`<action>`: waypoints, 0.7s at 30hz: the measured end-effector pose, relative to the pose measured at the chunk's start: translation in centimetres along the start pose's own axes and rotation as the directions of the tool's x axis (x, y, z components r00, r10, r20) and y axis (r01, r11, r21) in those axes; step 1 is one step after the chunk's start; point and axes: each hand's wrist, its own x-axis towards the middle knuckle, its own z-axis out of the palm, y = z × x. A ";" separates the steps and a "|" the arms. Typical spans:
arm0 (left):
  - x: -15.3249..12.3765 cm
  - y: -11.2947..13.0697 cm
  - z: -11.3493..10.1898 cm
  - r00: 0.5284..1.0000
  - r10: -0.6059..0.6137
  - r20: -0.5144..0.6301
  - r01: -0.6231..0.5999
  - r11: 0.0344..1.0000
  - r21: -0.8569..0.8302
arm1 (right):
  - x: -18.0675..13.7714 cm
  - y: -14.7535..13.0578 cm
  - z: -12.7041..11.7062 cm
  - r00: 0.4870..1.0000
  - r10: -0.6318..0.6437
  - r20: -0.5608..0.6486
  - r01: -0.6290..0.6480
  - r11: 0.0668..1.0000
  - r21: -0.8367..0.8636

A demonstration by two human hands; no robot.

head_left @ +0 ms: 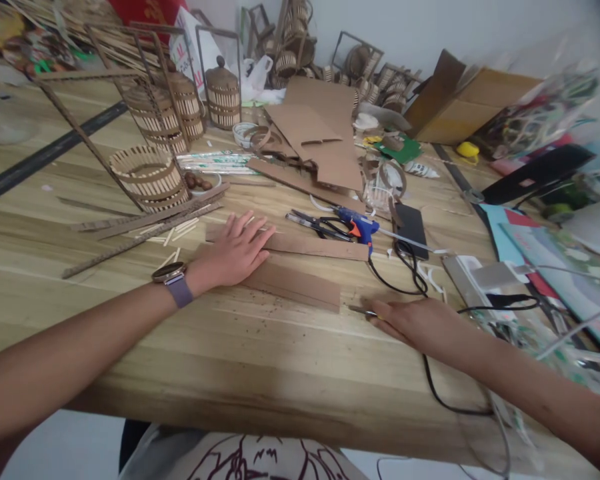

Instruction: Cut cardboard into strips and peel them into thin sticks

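Observation:
My left hand [235,252] lies flat and open, fingers spread, on brown cardboard strips [300,283] on the wooden table [230,353]. A watch [173,280] with a purple strap is on that wrist. My right hand [415,323] rests on the table to the right of the strips, fingers closed on a thin tool [363,311] whose tip pokes out to the left; I cannot make out what it is. A blue glue gun [357,225] and black scissors [317,225] lie just beyond the strips.
Round baskets of wooden sticks [150,177] stand at the back left inside cardboard frames. Cardboard sheets [320,140], a black phone [411,227], cables [405,267], a power strip [473,283] and a cardboard box [475,103] crowd the back and right.

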 end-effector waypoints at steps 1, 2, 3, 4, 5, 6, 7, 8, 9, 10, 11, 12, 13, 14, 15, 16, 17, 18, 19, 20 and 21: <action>0.0 0.1 0.0 1.000 -0.004 0.003 0.004 1.000 -0.003 | -0.2 0.2 -0.2 1.000 -0.007 0.007 0.007 1.000 -0.002; 0.0 0.1 -0.1 1.000 -0.008 0.004 0.008 1.000 -0.007 | -0.3 0.3 -0.4 1.000 -0.014 0.006 0.014 1.000 -0.003; 0.0 0.2 -0.1 1.000 -0.012 0.003 0.012 1.000 -0.013 | -0.4 0.4 -0.8 1.000 -0.016 -0.003 0.016 1.000 0.001; 0.1 0.3 -0.1 1.000 -0.014 0.002 0.014 1.000 -0.018 | -0.3 0.3 -1.3 1.000 -0.005 -0.014 0.005 1.000 0.002; 0.1 0.3 -0.1 1.000 -0.015 0.001 0.015 1.000 -0.022 | 0.0 0.0 -1.8 1.000 0.013 -0.026 -0.013 1.000 0.001; 0.0 0.3 -0.1 1.000 -0.016 0.000 0.016 1.000 -0.023 | 0.4 -0.5 -2.5 0.998 0.039 -0.039 -0.039 0.999 -0.002; 0.0 0.4 -0.1 1.000 -0.018 -0.001 0.018 1.000 -0.022 | 1.0 -1.1 -3.1 0.997 0.062 -0.050 -0.062 0.998 -0.010; 0.0 0.4 -0.1 1.000 -0.021 -0.004 0.021 1.000 -0.018 | 1.8 -2.0 -3.9 0.996 0.052 -0.068 -0.053 0.999 -0.004; 0.0 0.4 -0.1 1.000 -0.023 -0.007 0.023 1.000 -0.013 | 2.6 -2.9 -4.6 0.995 0.040 -0.093 -0.039 0.999 0.007; 0.0 0.3 0.0 1.000 -0.026 -0.013 0.026 1.000 -0.010 | 3.6 -4.0 -5.4 0.994 0.025 -0.104 -0.023 1.000 0.018; 0.0 0.3 0.1 0.999 -0.028 -0.021 0.028 1.000 -0.011 | 4.6 -5.0 -6.1 0.995 -0.001 -0.102 0.005 0.999 0.034; 0.0 0.3 0.1 0.999 -0.030 -0.030 0.029 0.999 -0.018 | 5.5 -6.1 -6.9 0.994 -0.016 -0.111 0.022 0.999 0.049; 0.0 0.3 0.2 0.999 -0.031 -0.038 0.030 0.999 -0.028 | 6.4 -7.0 -7.5 0.995 -0.027 -0.097 0.033 0.998 0.056; 0.0 0.3 0.2 0.998 -0.032 -0.045 0.031 0.999 -0.040 | 7.2 -7.8 -8.0 0.997 -0.039 -0.072 0.044 0.997 0.057; 0.1 0.3 0.2 0.998 -0.035 -0.051 0.032 0.998 -0.051 | 7.9 -8.5 -8.4 0.997 -0.043 -0.057 0.046 0.998 0.054; 0.1 0.3 0.2 0.998 -0.037 -0.053 0.034 0.998 -0.056 | 8.5 -9.1 -8.8 0.997 -0.052 -0.054 0.054 0.997 0.049; 0.1 0.3 0.2 0.998 -0.039 -0.052 0.036 0.998 -0.056 | 9.0 -9.5 -9.0 0.997 -0.059 -0.057 0.061 0.997 0.040; 0.1 0.3 0.2 0.998 -0.040 -0.049 0.037 0.998 -0.052 | 9.3 -9.8 -9.1 0.996 -0.062 -0.063 0.064 0.998 0.029; 0.1 0.3 0.2 0.998 -0.040 -0.047 0.038 0.998 -0.047 | 9.5 -10.0 -9.1 0.995 -0.062 -0.072 0.063 0.998 0.017; 0.1 0.3 0.2 0.998 -0.041 -0.048 0.039 0.998 -0.042 | 9.7 -10.1 -9.1 0.995 -0.062 -0.079 0.062 0.998 0.006; 0.1 0.3 0.1 0.998 -0.041 -0.050 0.039 0.998 -0.040 | 9.8 -10.1 -9.1 0.995 -0.062 -0.083 0.062 0.998 -0.004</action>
